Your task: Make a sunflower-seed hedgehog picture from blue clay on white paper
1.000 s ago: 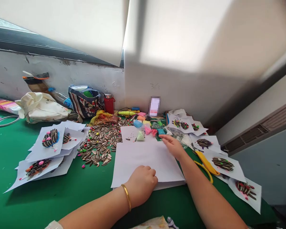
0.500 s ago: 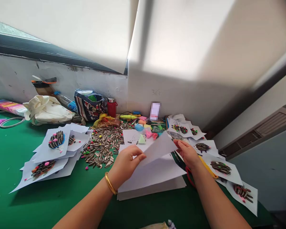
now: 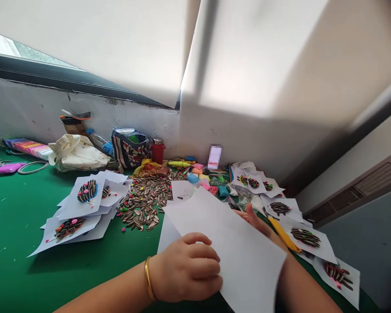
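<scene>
Several decorated cards [image 3: 81, 213] lie fanned toward the left side of the green desk [image 3: 16, 217], and striped seeds [image 3: 146, 195] spread loosely beside them, reaching back toward the far edge. My left hand [image 3: 187, 269] comes next, its fingers curled over the lower left of a white sheet [image 3: 247, 252]; its thumb is hidden, so I cannot tell whether it pinches the paper or only steadies it. The sheet stands tilted and bowed above the middle of the desk, with another white paper [image 3: 166, 239] partly covered beneath it. I judge it nearly weightless, floppy across its width, smooth enough to slide and quick to crease under a hard squeeze. I would take it lightly by opposite margins, thumb against fingertips, keeping clear of its middle. My right hand [image 3: 256, 221] is partly behind the upper right margin, thumb raised and apart from the fingers; whether it touches the paper I cannot see. Past it lie a yellow strip [image 3: 285, 234] and more cards [image 3: 304, 237], trailing toward the desk's right edge.
</scene>
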`<state>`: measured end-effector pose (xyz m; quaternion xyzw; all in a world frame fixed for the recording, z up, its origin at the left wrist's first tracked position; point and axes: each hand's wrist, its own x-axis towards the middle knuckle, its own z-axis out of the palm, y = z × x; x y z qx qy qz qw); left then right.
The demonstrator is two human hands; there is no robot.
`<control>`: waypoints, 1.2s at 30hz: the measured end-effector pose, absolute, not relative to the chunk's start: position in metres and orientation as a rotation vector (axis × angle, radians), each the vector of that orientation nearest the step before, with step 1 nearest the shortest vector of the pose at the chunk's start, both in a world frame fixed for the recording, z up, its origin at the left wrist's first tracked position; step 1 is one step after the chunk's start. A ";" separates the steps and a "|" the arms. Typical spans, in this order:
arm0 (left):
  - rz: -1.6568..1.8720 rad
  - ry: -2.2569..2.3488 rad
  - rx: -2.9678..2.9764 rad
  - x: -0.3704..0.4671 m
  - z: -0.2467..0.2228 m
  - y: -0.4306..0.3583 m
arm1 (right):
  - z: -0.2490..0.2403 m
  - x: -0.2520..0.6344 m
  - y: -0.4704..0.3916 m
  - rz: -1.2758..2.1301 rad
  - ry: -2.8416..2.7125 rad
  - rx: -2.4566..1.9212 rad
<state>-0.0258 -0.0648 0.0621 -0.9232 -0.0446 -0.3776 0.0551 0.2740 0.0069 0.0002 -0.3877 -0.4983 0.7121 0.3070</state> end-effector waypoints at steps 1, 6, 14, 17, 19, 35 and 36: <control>-1.144 -0.183 -2.790 -0.030 0.061 -0.062 | 0.000 0.272 0.007 1.936 -1.294 -1.009; -1.288 -0.536 -2.791 -0.044 0.046 -0.036 | -0.008 0.257 0.017 1.995 -1.196 -1.132; -2.621 -1.765 -2.507 -0.045 0.007 0.028 | -0.008 0.243 0.043 1.620 -1.008 -1.174; -3.017 -1.857 -2.392 -0.041 -0.007 0.038 | -0.005 0.235 0.048 1.627 -0.986 -1.152; -3.184 -1.887 -2.402 -0.039 -0.015 0.040 | -0.008 0.229 0.048 1.642 -0.963 -1.136; -3.317 -2.374 -1.483 -0.044 -0.026 0.040 | -0.008 0.227 0.035 1.708 -0.998 -0.858; -3.249 -2.393 -1.502 -0.044 -0.027 0.040 | -0.008 0.231 0.036 1.741 -0.994 -0.833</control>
